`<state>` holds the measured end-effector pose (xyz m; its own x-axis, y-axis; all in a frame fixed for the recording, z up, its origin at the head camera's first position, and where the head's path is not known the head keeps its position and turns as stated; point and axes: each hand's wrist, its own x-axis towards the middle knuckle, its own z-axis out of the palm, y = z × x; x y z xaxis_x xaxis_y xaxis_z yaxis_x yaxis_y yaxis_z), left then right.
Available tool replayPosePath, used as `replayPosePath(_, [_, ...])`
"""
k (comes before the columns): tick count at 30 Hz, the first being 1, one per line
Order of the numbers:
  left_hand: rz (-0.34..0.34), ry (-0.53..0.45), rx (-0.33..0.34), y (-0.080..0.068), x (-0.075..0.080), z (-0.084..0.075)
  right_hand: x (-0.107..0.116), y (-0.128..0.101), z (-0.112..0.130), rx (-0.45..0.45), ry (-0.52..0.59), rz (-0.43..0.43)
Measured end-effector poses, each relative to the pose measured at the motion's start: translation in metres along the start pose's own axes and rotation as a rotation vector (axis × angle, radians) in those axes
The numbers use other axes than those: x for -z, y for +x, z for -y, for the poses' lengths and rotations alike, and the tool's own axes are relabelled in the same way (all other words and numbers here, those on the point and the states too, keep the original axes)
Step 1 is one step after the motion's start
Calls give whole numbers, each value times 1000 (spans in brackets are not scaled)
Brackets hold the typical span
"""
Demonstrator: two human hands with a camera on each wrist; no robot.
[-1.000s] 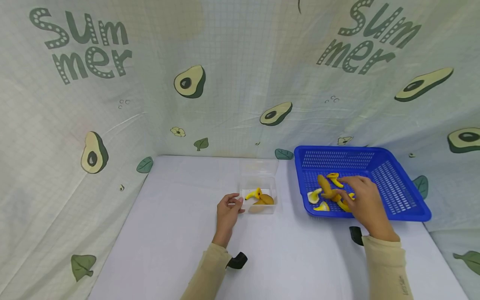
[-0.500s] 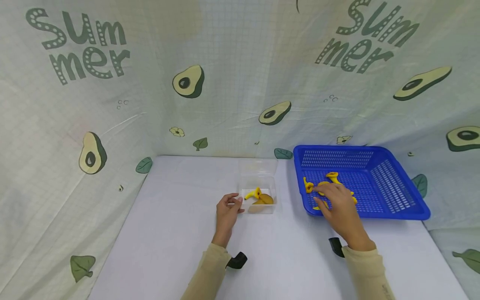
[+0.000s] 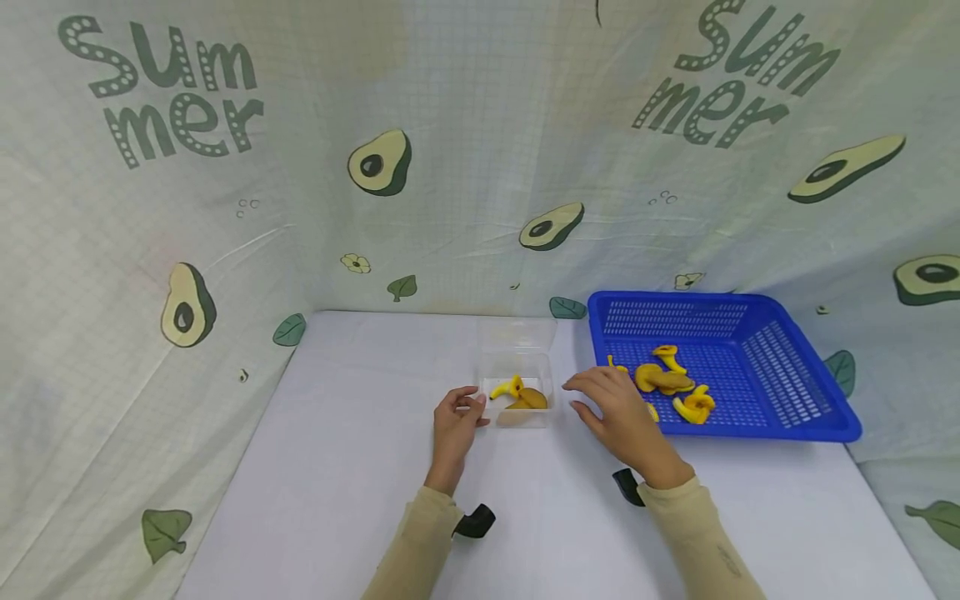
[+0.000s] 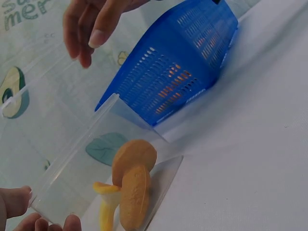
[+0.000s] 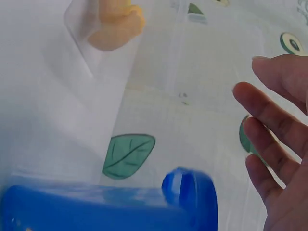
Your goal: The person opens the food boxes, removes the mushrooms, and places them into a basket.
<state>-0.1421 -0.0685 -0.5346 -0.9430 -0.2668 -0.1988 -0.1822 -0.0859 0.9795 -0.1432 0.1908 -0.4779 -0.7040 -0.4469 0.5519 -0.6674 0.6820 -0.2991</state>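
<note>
A small clear plastic box (image 3: pixel 536 367) with its lid raised stands mid-table. Inside lie a yellow chanterelle-like mushroom (image 3: pixel 507 388) and tan mushrooms (image 3: pixel 533 398). My left hand (image 3: pixel 453 433) holds the box at its left side, thumb and fingertips at the corner. Between box and basket hovers my right hand (image 3: pixel 622 421), fingers loosely bent; nothing shows in it in either wrist view. Behind it, the blue basket (image 3: pixel 780 367) holds several yellow mushrooms (image 3: pixel 696 405) and a tan one (image 3: pixel 660 379); the hand partly hides those at the left end.
The white table (image 3: pixel 360 467) meets a hanging cloth (image 3: pixel 450 100) printed with avocados and leaves at the back and sides. A black wrist mount (image 3: pixel 475 521) sits by the left sleeve, another (image 3: pixel 628 487) by the right one.
My right hand has moved left, out of the basket and towards the box. Some mushrooms at the basket's left end have shifted. The left hand and box have stayed put.
</note>
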Motion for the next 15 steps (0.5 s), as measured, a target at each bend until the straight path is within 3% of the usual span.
replayPosePath(15, [12, 23, 0, -4, 1, -5, -23, 52, 5, 112, 49, 218])
